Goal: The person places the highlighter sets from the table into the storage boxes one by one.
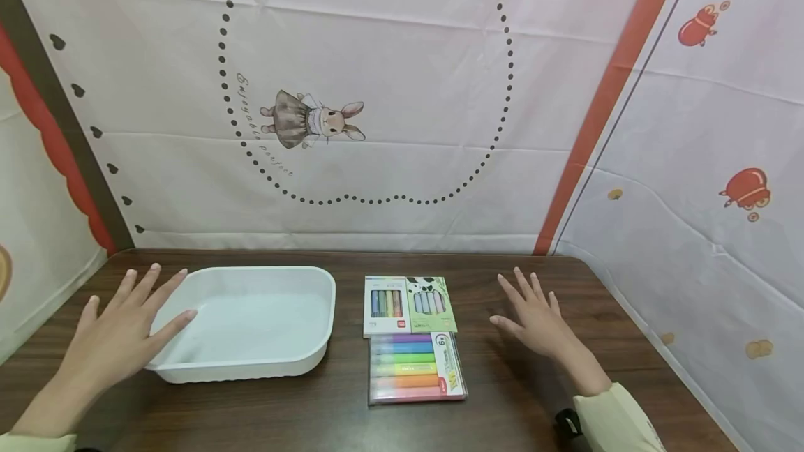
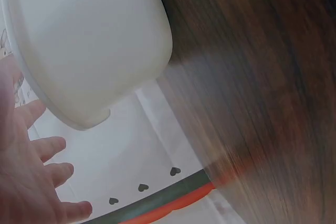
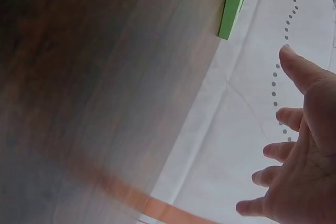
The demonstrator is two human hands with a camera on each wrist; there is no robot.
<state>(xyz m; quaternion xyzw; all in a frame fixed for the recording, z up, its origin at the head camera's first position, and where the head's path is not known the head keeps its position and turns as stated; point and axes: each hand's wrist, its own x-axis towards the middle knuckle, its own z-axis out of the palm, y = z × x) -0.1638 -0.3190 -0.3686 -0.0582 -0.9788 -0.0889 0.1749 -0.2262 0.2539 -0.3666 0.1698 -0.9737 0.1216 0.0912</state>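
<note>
A white plastic basin (image 1: 251, 326) sits on the left half of the table, with nothing inside. My left hand (image 1: 116, 333), fingers spread, is at the basin's left side and overlaps its rim in the head view. In the left wrist view the basin's outer wall (image 2: 100, 35) lies beside the hand (image 2: 26, 177). My right hand (image 1: 534, 316) hovers with spread fingers over the table's right part, holding nothing. To its left are a white box of colored sticks (image 1: 386, 305), a green box with a cow print (image 1: 432, 305) and a clear pack of thick rainbow markers (image 1: 408, 368).
The dark wooden table (image 1: 301, 417) ends at the back against a white printed cloth (image 1: 402, 89) with a rabbit picture. Another cloth wall (image 1: 703, 229) hangs along the right side. A black band (image 1: 568, 424) circles the right wrist.
</note>
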